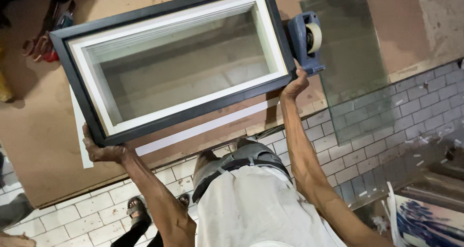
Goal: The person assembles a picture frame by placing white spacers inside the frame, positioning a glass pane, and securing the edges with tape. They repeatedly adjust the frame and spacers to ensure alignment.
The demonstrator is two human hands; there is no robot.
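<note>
— Brown board worktop (43,145) above a floor of pale brick-shaped tiles (348,145), seen from overhead. On it?

— Black picture frame (170,116) with a white inner liner (193,104), glazed, lifted slightly off the board and tilted. Lying across the middle of the worktop, long side toward the body.

— Grip?

— Left hand (104,152) curled around the near left corner, fingers under the black edge. Right hand (296,85) clasping the near right corner, thumb up against the moulding.

— Underneath?

— White sheet (203,128) flat on the board, one strip showing just below the frame's near edge, another at the left.

— Further out?

— Blue tape dispenser (306,40) with a pale roll, just beside the frame's right end, touching the right hand's fingertips or nearly so; cannot tell which. Pane of clear glass (357,63) to the right, overhanging the worktop edge. Red-handled tools (43,46) at the far left corner. Sandalled foot (137,209) on the tiles below.
</note>
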